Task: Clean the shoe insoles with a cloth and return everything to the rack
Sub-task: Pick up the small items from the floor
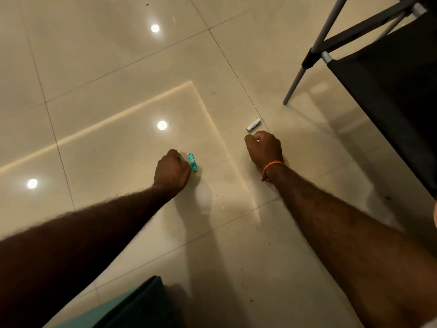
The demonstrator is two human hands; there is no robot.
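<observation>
Left hand (172, 171) fisted mid-frame, touching teal clip (193, 162) on floor (118, 67); whether gripping, cannot tell. Right hand (264, 147) curled near battery (253, 125); rack (387, 74) upper right

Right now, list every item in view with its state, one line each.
Left hand: fingers curled, down at the floor beside the teal clip; a small dark thing shows at the fingers, unclear what.
Right hand: fingers curled, just short of the battery; holding anything cannot be told.
Teal clip: lying flat on the floor.
Battery: lying on its side on the floor.
Rack: standing; visible fabric shelf bare.
Orange wrist thread: tied on right wrist.
</observation>
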